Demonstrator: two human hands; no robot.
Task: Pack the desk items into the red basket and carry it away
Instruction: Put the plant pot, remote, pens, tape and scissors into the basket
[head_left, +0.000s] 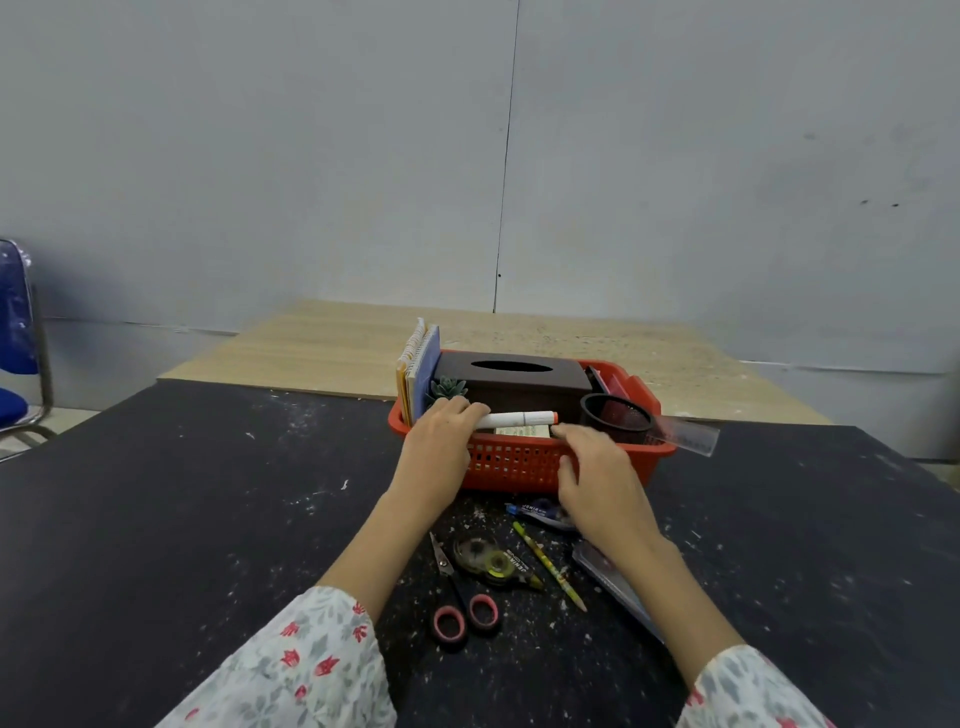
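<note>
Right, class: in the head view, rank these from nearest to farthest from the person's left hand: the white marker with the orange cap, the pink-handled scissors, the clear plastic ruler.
1. White marker with the orange cap: gripped in the left hand, over the red basket.
2. Pink-handled scissors: on the black table, nearer the camera.
3. Clear plastic ruler: sticking out of the basket's right end.

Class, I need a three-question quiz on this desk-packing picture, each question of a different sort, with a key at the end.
1. True or false: the scissors are already in the red basket.
2. Which of the hands holds the white marker? A) left hand B) right hand
3. Fill in: the clear ruler sticks out over the basket's ____ end.

Key: 1 false, they lie on the black table; 2 A; 3 right.
</note>
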